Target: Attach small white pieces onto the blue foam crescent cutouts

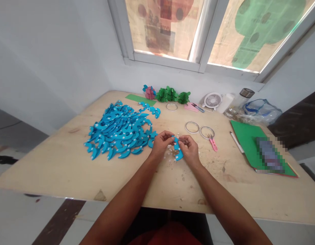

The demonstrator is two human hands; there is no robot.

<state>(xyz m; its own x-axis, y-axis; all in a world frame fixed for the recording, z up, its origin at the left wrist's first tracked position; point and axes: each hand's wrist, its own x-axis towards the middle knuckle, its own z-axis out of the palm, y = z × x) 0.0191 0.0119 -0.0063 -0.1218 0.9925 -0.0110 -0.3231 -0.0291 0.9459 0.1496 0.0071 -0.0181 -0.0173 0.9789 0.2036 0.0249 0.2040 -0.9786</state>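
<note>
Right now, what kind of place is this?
Probably a home craft corner: a plywood table, a heap of curved blue paper cutouts, another blue cutout being held, small pink snips.

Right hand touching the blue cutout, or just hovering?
Touching. The head view shows the right hand pinching the blue cutout at its edge, with no gap visible. The left hand grips the other side.

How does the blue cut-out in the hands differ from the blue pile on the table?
The blue cut-out is one piece; the blue pile is many, overlapping. The cut-out is held between left hand and right hand; the pile lies on the table. Both are the same blue, with curved shapes.
</note>
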